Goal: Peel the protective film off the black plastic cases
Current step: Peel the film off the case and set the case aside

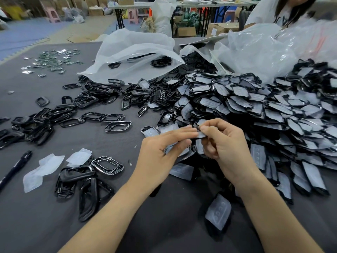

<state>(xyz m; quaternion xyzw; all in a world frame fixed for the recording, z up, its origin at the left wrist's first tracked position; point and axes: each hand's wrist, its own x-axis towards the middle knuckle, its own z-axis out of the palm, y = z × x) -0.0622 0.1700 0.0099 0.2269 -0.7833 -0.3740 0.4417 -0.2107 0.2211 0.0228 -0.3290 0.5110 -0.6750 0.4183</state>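
Observation:
Above the grey table, my left hand holds a black plastic case from underneath, fingers curled round it. My right hand pinches the pale protective film at the case's far end between thumb and forefinger. The hands hide most of the case. A big heap of film-covered cases fills the right side. Bare black cases lie at the near left, with peeled films beside them.
More black frames are scattered at mid left. A black pen lies by the left edge. White plastic bags sit at the back, small shiny parts at far left. Another person works at the back right.

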